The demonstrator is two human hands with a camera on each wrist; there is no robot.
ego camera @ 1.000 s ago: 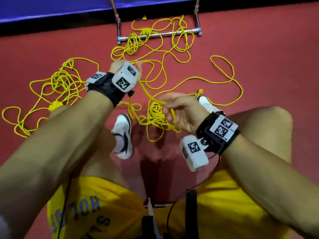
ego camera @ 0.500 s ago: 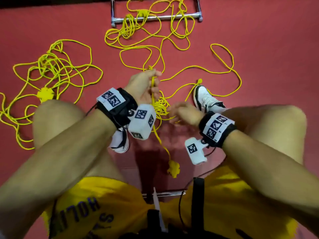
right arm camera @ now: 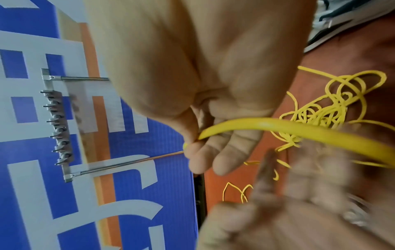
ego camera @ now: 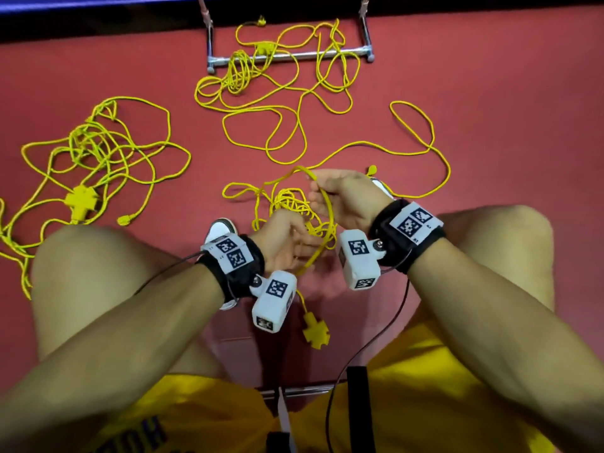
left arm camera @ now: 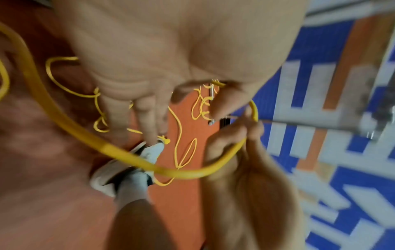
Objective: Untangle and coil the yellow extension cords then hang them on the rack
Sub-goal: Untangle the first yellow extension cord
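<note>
Yellow extension cords (ego camera: 294,132) sprawl in loose loops and knots across a red floor (ego camera: 506,93), seen from above by a person squatting over them. 1 tangle (ego camera: 94,148) with a cross-shaped socket block (ego camera: 80,201) lies off to the left; another heap (ego camera: 240,68) is draped over the base bar of a metal rack (ego camera: 353,55) at the far edge, beside a blue wall panel (right arm camera: 149,143). The rack's row of pegs (right arm camera: 57,128) shows in the right wrist view, standing bare against that panel.

Between the knees, the right hand (ego camera: 346,197) pinches a strand of the nearest cord (ego camera: 328,210) between thumb and curled fingers (right arm camera: 224,155), lifting it in an arch above a small snarl (ego camera: 294,204) on the floor. The left hand (ego camera: 284,240) sits just below and beside it, the same strand running across its palm side; its fingers (left arm camera: 147,116) look fairly straight in the wrist view, but motion blur leaves it unclear whether they close on the cord. From there the strand drops to a yellow cross-shaped socket end (ego camera: 315,331) hanging between the forearms.

White sneakers (ego camera: 222,228) flank the snarl, and a loose plug (ego camera: 371,170) lies just past the right hand.
</note>
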